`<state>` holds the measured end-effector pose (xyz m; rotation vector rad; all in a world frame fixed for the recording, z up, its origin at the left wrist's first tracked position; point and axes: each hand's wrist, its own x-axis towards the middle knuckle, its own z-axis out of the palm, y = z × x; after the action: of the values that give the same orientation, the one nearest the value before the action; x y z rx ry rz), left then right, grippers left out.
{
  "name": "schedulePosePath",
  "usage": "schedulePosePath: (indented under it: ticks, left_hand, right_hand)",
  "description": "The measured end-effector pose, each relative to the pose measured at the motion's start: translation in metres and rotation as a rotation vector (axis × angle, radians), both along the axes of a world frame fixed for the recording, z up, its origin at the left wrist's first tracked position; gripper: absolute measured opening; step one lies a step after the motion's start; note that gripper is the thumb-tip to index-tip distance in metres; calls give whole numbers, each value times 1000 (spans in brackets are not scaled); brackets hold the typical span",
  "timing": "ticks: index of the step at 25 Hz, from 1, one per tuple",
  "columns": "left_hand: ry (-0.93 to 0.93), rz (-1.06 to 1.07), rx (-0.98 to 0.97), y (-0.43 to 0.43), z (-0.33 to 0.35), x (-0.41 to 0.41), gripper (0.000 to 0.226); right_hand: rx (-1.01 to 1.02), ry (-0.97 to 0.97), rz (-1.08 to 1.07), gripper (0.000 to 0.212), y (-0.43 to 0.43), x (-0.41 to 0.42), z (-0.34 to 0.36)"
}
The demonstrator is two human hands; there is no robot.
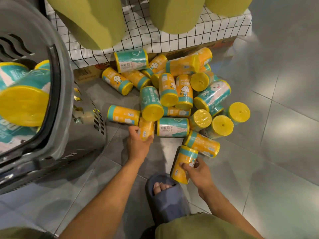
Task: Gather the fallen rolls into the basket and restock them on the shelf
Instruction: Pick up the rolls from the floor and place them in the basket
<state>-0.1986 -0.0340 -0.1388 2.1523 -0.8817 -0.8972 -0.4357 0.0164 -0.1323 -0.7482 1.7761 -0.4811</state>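
L hand (139,138) wrapped round a small orange roll (146,129) at near edge of the pile (174,94); fingers closed on it, roll looks to be touching floor and its neighbours. R hand (196,169) gripping a second orange roll (183,163), tilted, lower end just above the grey slipper (165,195); can't tell if it rests on the floor. Basket (57,94) on the L, close by, a few teal rolls already inside; most of the stock on the tiles, below the checked cloth (155,31).

Risks, as judged:
- L roll sits vs. the teal roll (173,127) and one lying beside it; pulling it out prob. sets those rolling, wrap looks slick, floor smooth;
- stacked rolls further back lean on each other; a nudge could shift the heap toward the open floor on the R;
- both hands loaded at once; R must cross body to reach basket, a one-handed drop could miss the rim;
- foot v. near strays; stepping on a roll = slip.
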Motion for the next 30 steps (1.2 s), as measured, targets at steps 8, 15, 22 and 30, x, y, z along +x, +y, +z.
schedulePosePath:
  ticks: [8,15,22,30]
  left_hand:
    - [561,246,-75,54,111,-4,50]
    - [532,87,-586,99,335,51,66]
    - [41,364,-565,145,407,233,65]
    - [-302,346,-200,168,348,300,51]
  right_hand:
    - [-193,-266,50,23,-40,13,129]
    - [-472,-695,478,37,-103,104,360]
    - [-237,-713,816,20,-108,314,428]
    - [-490,-513,825,17,-121,359,369]
